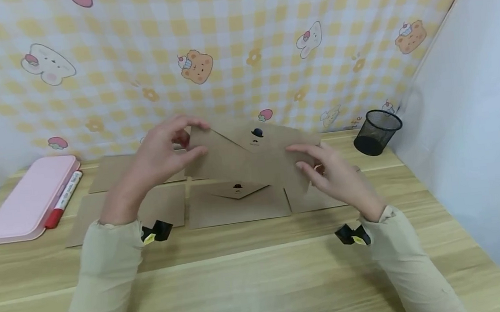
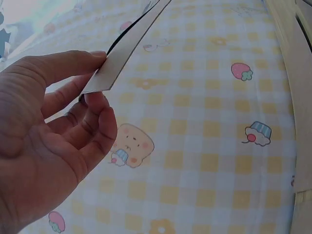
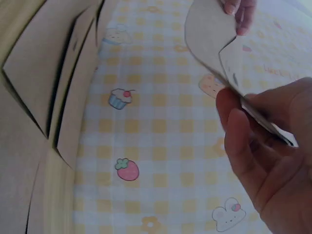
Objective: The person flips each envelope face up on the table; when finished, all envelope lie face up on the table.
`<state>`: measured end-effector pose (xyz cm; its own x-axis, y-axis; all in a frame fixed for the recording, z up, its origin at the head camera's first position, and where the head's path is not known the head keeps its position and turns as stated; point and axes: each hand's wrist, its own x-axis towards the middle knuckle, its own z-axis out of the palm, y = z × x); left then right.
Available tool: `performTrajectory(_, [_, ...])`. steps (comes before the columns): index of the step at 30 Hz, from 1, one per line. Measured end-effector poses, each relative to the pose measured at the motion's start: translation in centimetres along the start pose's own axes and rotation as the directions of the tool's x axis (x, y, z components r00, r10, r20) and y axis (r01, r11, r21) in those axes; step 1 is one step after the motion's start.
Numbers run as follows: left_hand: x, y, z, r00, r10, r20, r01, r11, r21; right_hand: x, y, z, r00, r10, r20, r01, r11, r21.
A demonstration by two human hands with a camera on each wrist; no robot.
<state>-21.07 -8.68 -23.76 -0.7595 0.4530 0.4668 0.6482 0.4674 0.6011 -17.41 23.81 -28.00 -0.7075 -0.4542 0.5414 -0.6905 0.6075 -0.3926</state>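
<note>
A brown kraft envelope (image 1: 236, 154) with a small black hat-and-moustache print is held up above the table, flap side showing. My left hand (image 1: 154, 157) pinches its left end between thumb and fingers; the left wrist view shows the envelope (image 2: 124, 56) nearly edge-on in that pinch. At the other end, my right hand (image 1: 333, 171) grips it, with the thumb and fingers on opposite faces in the right wrist view. Below lies another kraft envelope (image 1: 237, 210) with a pointed flap and the same print. The raised envelope partly hides those behind it.
More kraft envelopes lie in rows on the wooden table (image 1: 252, 284), including one at front left (image 1: 165, 208) and one at right (image 1: 314, 200). A pink case (image 1: 32, 197) and a red-capped marker (image 1: 64, 199) are at left. A black mesh cup (image 1: 376, 132) stands back right.
</note>
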Motion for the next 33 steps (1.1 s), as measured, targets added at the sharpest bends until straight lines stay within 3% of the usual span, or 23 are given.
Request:
performTrajectory(5, [2.0,0.7,1.1,0.996,-0.052,0.074,0.049,0.998,0.041,0.1,0.9,-1.2,0.998,0.005,-0.066,-0.007,1.000,-0.017])
performTrajectory(8, [3.5,1.4,2.2,0.987,-0.084,0.139,0.073,0.994,0.084,-0.1,1.6,-2.1,0.994,0.047,-0.100,-0.054,0.996,-0.067])
performTrajectory(11, [5.1,1.7,3.6,0.977,-0.074,0.198,0.047,0.989,0.140,-0.4,2.4,-3.0,0.986,0.106,-0.125,-0.123,0.982,-0.140])
performTrajectory(16, [7.1,1.5,6.1,0.956,-0.089,0.279,0.032,0.979,0.203,-0.9,3.9,-4.1,0.977,0.188,-0.101,-0.206,0.956,-0.209])
performTrajectory(19, [7.9,1.2,7.7,0.946,-0.116,0.302,0.051,0.975,0.217,-1.2,4.6,-4.7,0.972,0.233,-0.043,-0.236,0.950,-0.205])
performTrajectory(22, [8.4,1.0,9.1,0.942,-0.149,0.302,0.083,0.972,0.220,-1.4,5.1,-5.3,0.952,0.297,0.075,-0.278,0.942,-0.190])
performTrajectory(27, [9.1,0.6,11.0,0.939,-0.199,0.280,0.132,0.961,0.243,-1.5,5.6,-5.5,0.854,0.409,0.321,-0.398,0.912,-0.100])
performTrajectory(29, [9.3,0.4,11.7,0.937,-0.213,0.278,0.144,0.958,0.248,-1.6,5.8,-5.4,0.835,0.428,0.346,-0.423,0.901,-0.092])
performTrajectory(33, [9.7,-0.2,12.5,0.931,-0.231,0.284,0.162,0.955,0.248,-1.7,6.6,-5.3,0.849,0.452,0.275,-0.435,0.892,-0.123])
